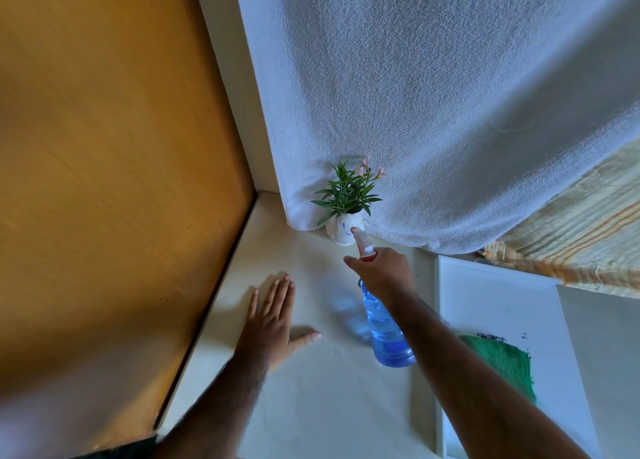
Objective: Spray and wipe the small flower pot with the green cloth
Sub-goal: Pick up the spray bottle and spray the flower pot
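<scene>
- Gripping the neck of a blue spray bottle (384, 327), the right hand (384, 275) has its fingers closed around the bottle just under the red-and-white trigger head (362, 247), with the forefinger stretched forward beside the trigger.
- That bottle is lifted clear of the cream table (311, 399) and tilted, its base towards the person and its nozzle aimed at the small flower pot (341, 231); the nozzle tip sits just at the pot's near right side, and whether it touches cannot be told.
- Standing upright at the far edge of the table, the small flower pot is white with small blue and red marks and carries a green plant (346, 195) with a few pale pink blooms.
- Directly behind the pot hangs a white textured curtain (433, 95), its hem resting against the pot's back.
- Near and left of the pot, the left hand (273, 320) lies flat, palm down, on the table, fingers spread and thumb out to the side, holding nothing.
- Well right of the pot and nearer the person, the green cloth (502, 361) lies on a white tray (495, 296), partly hidden by the right forearm.
- Left of the pot, a wooden panel (104, 147) borders the table.
</scene>
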`<move>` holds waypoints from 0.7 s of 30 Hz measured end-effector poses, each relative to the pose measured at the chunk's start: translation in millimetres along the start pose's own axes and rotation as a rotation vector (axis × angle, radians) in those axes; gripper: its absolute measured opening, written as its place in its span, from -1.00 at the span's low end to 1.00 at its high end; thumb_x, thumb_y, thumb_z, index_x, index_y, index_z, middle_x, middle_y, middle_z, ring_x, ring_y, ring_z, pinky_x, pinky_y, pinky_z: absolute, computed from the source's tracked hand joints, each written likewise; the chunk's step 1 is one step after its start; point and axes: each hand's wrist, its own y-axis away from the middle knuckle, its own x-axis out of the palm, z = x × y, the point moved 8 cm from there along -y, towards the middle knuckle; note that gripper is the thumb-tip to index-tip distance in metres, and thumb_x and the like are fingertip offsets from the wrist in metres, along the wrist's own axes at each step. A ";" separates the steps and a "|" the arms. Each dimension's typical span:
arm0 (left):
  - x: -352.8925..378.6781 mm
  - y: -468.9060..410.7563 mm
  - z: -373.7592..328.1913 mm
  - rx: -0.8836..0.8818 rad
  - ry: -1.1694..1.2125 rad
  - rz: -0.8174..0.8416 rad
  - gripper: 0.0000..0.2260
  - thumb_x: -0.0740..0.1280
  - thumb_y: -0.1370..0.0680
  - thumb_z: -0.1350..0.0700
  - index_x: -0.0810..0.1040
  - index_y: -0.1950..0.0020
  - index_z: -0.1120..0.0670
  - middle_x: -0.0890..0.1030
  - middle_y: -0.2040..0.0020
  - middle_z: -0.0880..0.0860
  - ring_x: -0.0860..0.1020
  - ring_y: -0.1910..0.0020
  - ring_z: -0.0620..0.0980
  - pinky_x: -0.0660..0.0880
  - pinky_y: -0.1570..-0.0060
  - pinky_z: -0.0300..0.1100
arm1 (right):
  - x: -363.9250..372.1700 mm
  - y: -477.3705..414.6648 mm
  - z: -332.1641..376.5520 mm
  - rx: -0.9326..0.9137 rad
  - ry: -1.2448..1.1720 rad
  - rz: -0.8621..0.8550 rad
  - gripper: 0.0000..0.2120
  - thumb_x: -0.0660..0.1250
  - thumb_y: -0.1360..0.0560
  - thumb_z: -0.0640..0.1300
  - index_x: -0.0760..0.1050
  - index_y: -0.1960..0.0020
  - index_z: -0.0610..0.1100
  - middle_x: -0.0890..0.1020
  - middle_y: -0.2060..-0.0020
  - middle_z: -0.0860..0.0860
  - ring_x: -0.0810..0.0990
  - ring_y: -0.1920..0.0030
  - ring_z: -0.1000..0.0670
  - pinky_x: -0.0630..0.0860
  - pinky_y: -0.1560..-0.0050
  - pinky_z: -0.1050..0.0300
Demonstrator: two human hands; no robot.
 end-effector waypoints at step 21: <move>-3.1 0.7 -1.0 -0.034 0.015 0.053 0.06 -0.13 -0.44 -0.58 0.30 -0.56 0.26 0.36 -0.56 0.21 0.38 -0.51 0.19 0.32 -0.43 0.38 | -90.5 29.6 -31.1 -0.197 -0.600 -0.369 -0.89 0.40 -0.45 -0.10 0.65 0.04 -0.03 0.69 0.43 0.13 0.63 0.41 0.23 0.44 0.37 0.41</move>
